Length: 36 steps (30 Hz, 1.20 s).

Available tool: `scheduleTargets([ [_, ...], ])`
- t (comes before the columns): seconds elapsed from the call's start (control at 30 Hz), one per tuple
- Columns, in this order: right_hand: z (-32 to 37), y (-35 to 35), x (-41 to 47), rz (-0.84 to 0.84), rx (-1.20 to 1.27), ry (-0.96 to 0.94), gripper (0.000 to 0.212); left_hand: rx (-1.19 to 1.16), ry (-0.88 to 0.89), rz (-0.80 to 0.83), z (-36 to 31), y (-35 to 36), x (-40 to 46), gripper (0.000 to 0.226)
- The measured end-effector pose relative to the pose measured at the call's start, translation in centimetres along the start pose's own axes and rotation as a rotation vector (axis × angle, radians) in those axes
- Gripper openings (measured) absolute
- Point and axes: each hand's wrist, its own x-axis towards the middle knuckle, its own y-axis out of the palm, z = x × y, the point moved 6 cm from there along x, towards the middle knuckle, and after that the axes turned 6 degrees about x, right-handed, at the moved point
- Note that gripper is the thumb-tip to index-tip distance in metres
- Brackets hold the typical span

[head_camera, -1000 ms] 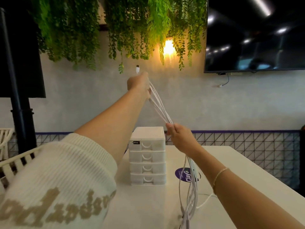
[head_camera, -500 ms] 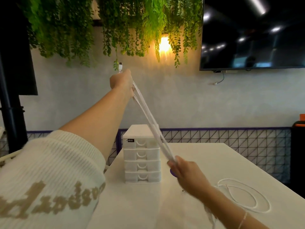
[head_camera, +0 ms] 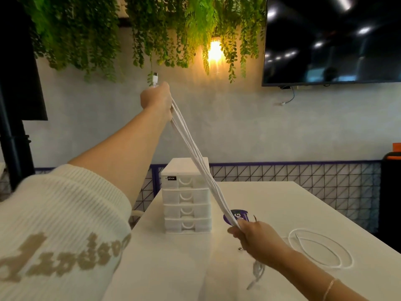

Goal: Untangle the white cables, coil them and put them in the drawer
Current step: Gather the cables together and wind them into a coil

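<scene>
Seen from the head camera, a person draws a bundle of white cables (head_camera: 195, 161) taut in a long diagonal above the drawer unit (head_camera: 186, 198) on the white worktop (head_camera: 282, 203). The left hand (head_camera: 156, 98), raised well above the drawer unit, has its grip clamped round the upper end of the strands, a white plug (head_camera: 155, 79) poking out above the fist. The right hand (head_camera: 251, 235), its grip pinched on the same strands, has slid down them over the past second, from level with the top of the drawer unit to just above the worktop to the unit's right, so the stretched span is now much longer and only a short, blurred tail (head_camera: 257, 272) hangs below the wrist. That run looks like a combing pass; the strands lie almost parallel, which suggests the tangle is nearly out and coiling can follow. One cable (head_camera: 321, 248) already lies in loose loops on the worktop further right of the drawer unit. All four drawers appear closed, so nothing has been stowed yet. A purple sticker (head_camera: 243, 216) sits just right of the drawer unit.
</scene>
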Motion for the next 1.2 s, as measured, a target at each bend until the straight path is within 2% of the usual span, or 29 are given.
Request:
scheduleTargets([
  [0.07,0.5,1.1,-0.7,0.042,-0.063,-0.021,0.054,0.016,0.009,-0.013,0.1,-0.3,0.2,0.007],
  [0.2,-2.0,1.3,-0.7,0.095,-0.127,0.111,0.029,0.013,0.004,-0.031,0.2,-1.3,0.6,0.004],
  [0.3,-3.0,1.9,-0.8,0.149,-0.100,0.140,0.030,0.002,0.002,-0.029,0.2,-1.4,0.6,0.005],
  [0.37,-2.5,1.7,-1.2,0.112,-0.138,0.106,0.027,-0.009,0.011,-0.033,-0.1,-1.5,0.8,0.005],
  [0.43,-2.6,1.3,-1.7,0.083,-0.221,0.094,0.045,-0.012,0.016,-0.033,-0.4,-1.4,1.0,0.006],
  [0.5,-3.8,1.2,-1.7,0.140,-0.238,0.167,0.056,-0.003,0.019,-0.014,-0.5,-1.1,0.8,0.006],
  [0.57,-5.3,1.5,-1.4,0.303,-0.226,0.241,0.054,-0.001,0.014,0.023,-0.2,-0.4,0.7,0.011],
  [0.6,-5.5,1.5,-1.3,0.414,-0.203,0.264,0.060,0.001,0.010,0.039,0.1,-0.1,0.5,0.014],
  [0.63,-5.2,1.0,-1.1,0.487,-0.144,0.264,0.078,0.004,0.012,0.049,0.2,0.1,0.3,0.013],
  [0.67,-4.6,-0.1,-0.6,0.477,-0.027,0.247,0.099,0.011,0.021,0.055,0.2,0.4,0.1,0.010],
  [0.7,-3.5,-2.0,0.3,0.404,0.123,0.234,0.107,0.013,0.034,0.063,0.1,0.7,-0.1,0.007],
  [0.73,-1.8,-4.6,1.6,0.283,0.259,0.197,0.100,0.008,0.045,0.071,-0.1,1.1,-0.2,0.008],
  [0.83,3.7,-12.2,6.3,-0.124,0.621,0.037,0.050,-0.015,0.053,0.099,-0.4,2.3,-0.7,0.031],
  [0.9,7.3,-15.2,9.0,-0.269,0.739,-0.017,0.034,0.003,0.066,0.133,-0.8,3.1,-1.2,0.037],
  [1.0,11.3,-16.8,11.9,-0.329,0.980,-0.045,0.010,0.072,0.118,0.194,-1.7,3.6,-2.3,0.017],
  [1.07,12.1,-17.0,12.9,-0.384,1.134,-0.005,0.022,0.097,0.155,0.233,-2.4,3.7,-2.5,0.005],
  [1.2,12.6,-16.2,13.6,-0.355,1.334,0.011,0.015,0.141,0.190,0.263,-3.1,3.3,-2.1,0.025],
])
